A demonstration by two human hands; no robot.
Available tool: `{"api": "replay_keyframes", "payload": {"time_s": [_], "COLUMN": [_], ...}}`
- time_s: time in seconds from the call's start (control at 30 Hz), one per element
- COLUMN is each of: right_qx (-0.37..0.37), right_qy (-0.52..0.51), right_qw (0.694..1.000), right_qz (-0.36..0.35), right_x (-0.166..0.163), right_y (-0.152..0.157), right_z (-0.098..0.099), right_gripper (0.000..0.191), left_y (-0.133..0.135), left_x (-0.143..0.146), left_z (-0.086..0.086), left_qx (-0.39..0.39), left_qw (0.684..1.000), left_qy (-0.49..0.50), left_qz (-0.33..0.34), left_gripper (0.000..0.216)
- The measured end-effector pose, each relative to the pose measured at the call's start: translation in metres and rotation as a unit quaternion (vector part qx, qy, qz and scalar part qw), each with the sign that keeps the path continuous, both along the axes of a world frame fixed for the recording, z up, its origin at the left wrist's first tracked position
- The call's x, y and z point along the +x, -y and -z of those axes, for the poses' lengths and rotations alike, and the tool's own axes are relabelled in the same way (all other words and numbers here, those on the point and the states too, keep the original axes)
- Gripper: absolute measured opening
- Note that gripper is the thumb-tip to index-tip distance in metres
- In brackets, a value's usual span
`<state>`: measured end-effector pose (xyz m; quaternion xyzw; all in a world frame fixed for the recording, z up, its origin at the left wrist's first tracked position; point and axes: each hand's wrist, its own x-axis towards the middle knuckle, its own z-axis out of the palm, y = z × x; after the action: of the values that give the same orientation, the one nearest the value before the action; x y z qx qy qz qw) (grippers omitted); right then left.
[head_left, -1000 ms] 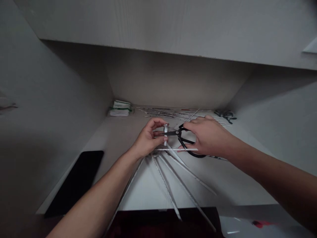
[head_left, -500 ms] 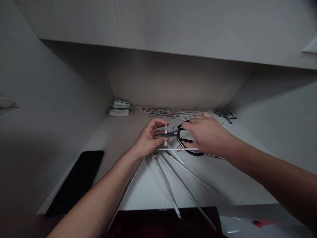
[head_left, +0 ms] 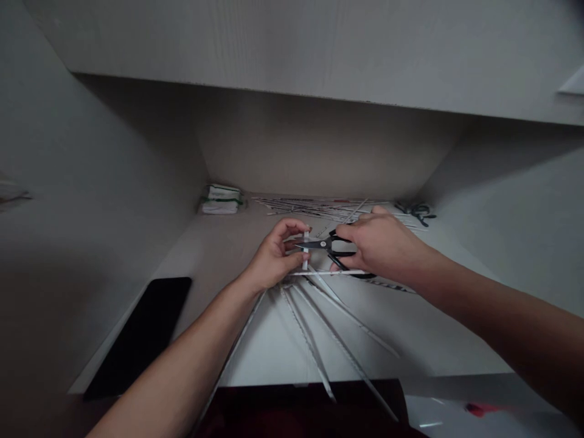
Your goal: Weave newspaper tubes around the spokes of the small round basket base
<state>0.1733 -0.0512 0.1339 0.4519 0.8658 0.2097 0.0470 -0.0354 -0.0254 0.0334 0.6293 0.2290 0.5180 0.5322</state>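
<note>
Scissors [head_left: 323, 244] at the white strip [head_left: 305, 264]
My left grip [head_left: 276, 255] pinches the strip between thumb and fingers; my right grip [head_left: 381, 240] holds the scissors' handles, blades crossing the strip, near sticks [head_left: 326, 385] fanned over the worktop [head_left: 433, 328].

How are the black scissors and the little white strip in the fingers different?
The scissors are dark; the strip is white. The scissors point sideways in the picture, while the strip runs up and down. The right hand holds the scissors; the left hand pinches the strip. Both are held.
</note>
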Motion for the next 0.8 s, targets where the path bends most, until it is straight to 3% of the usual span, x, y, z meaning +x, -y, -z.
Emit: {"api": "replay_keyframes", "payload": {"time_s": [0.33,0.8], "right_qx": [0.026,0.027], "right_qy": [0.006,-0.036], "right_qw": [0.999,0.999], "right_qz": [-0.024,-0.021], "right_x": [0.004,0.024], "right_y": [-0.006,-0.022], "right_z": [-0.007,-0.008], "right_gripper": [0.028,0.053], "left_y": [0.001,0.004], "left_x": [-0.001,-0.001], "left_z": [0.000,0.000], "left_qx": [-0.010,-0.098], "left_qw": [0.999,0.985], "left_qy": [0.007,0.057], "left_qz": [0.036,0.130], "left_gripper": [0.043,0.060]}}
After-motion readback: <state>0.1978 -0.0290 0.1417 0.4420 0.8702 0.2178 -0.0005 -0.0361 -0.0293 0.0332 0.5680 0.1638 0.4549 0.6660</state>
